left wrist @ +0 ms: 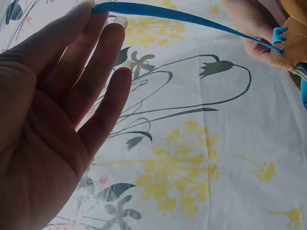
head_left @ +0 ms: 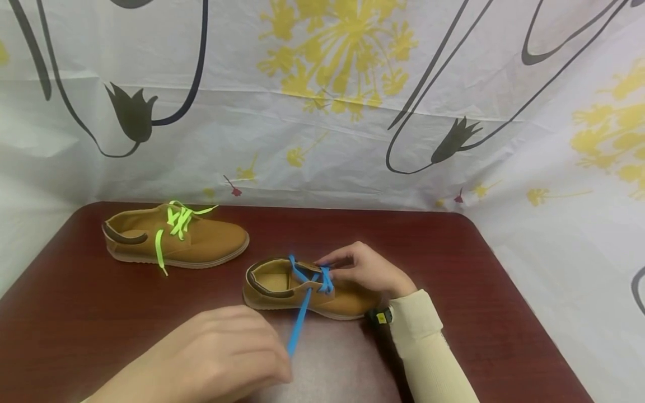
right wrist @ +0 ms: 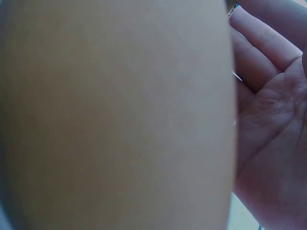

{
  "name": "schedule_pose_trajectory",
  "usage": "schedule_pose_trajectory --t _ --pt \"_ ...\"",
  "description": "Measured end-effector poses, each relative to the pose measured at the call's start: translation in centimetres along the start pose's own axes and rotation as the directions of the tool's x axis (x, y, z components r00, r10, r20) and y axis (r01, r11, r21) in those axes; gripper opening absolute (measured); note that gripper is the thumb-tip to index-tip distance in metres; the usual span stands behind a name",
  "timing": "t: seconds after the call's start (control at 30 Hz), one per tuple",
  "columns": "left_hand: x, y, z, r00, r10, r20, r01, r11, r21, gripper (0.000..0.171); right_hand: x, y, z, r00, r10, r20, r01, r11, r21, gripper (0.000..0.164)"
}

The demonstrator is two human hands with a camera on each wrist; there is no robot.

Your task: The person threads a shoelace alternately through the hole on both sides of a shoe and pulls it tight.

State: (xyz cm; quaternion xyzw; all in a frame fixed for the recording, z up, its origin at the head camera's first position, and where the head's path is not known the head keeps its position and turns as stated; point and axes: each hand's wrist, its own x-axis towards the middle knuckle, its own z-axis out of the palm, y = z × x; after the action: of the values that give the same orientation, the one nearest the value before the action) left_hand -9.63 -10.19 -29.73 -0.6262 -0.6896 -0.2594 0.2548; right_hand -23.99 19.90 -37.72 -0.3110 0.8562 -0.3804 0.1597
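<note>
A tan shoe (head_left: 347, 299) with blue laces (head_left: 326, 280) sits on the table, toe to the right. My left hand (head_left: 216, 358), nearer the camera, pinches the end of one blue lace (left wrist: 187, 18) between thumb and forefinger. That lace runs taut from an eyelet to the fingertips; the other left fingers are spread loosely in the left wrist view. From the right, my right hand (head_left: 370, 270) reaches over the shoe's front and grips it beside the lacing and tongue. In the right wrist view a blurred tan surface hides much of the right hand (right wrist: 268, 110).
A second tan shoe (head_left: 216, 240) with neon yellow-green laces (head_left: 178, 221) stands at the back left of the dark red table (head_left: 101, 319). A patterned white sheet (head_left: 227, 84) hangs behind and along the sides. A black wrist device (head_left: 380, 317) sits by the right cuff.
</note>
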Motion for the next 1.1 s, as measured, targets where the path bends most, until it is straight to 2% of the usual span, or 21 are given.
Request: schedule_pose_trajectory --t 0.1,0.17,0.4,0.53,0.67,0.83,0.93,1.03,1.1 --pt "0.2 0.1 0.3 0.999 -0.041 0.03 0.041 0.999 0.013 0.012 0.0 0.0 0.0 1.0 0.001 -0.002 -0.001 1.0 -0.003 0.028" --pt "0.3 0.1 0.6 0.993 -0.091 0.07 0.09 0.996 0.019 0.016 0.0 0.1 0.0 1.0 0.004 -0.002 -0.004 1.0 -0.004 0.028" --pt "-0.7 -0.3 1.1 0.954 -0.226 0.195 0.218 0.974 0.061 0.014 0.0 0.1 0.0 1.0 0.004 -0.004 -0.004 1.0 -0.017 0.028" --pt "-0.9 -0.7 1.4 0.914 -0.314 0.258 0.305 0.949 0.074 0.014 0.0 0.0 0.0 1.0 0.003 -0.003 -0.003 1.0 -0.022 0.028" --pt "-0.8 -1.6 2.1 0.866 -0.377 0.328 0.373 0.925 0.077 0.012 -0.1 0.0 0.0 1.0 -0.006 -0.004 0.006 1.0 -0.025 0.028" --pt "-0.8 -2.4 3.3 0.791 -0.449 0.416 0.462 0.884 0.074 0.012 -0.2 -0.1 0.0 1.0 -0.009 -0.006 0.009 1.0 -0.025 0.027" --pt "-0.7 -2.6 3.9 0.757 -0.484 0.44 0.505 0.86 0.077 0.013 -0.2 -0.1 0.0 1.0 0.001 -0.008 -0.001 1.0 -0.024 0.027" --pt "-0.8 -2.7 4.2 0.737 -0.508 0.446 0.538 0.84 0.069 0.011 -0.1 -0.2 0.0 1.0 0.002 -0.009 -0.002 1.0 -0.024 0.027" --pt "-0.8 -2.8 4.3 0.738 -0.514 0.437 0.544 0.837 0.066 0.01 -0.1 -0.2 0.0 1.0 0.001 -0.009 -0.001 1.0 -0.024 0.027"
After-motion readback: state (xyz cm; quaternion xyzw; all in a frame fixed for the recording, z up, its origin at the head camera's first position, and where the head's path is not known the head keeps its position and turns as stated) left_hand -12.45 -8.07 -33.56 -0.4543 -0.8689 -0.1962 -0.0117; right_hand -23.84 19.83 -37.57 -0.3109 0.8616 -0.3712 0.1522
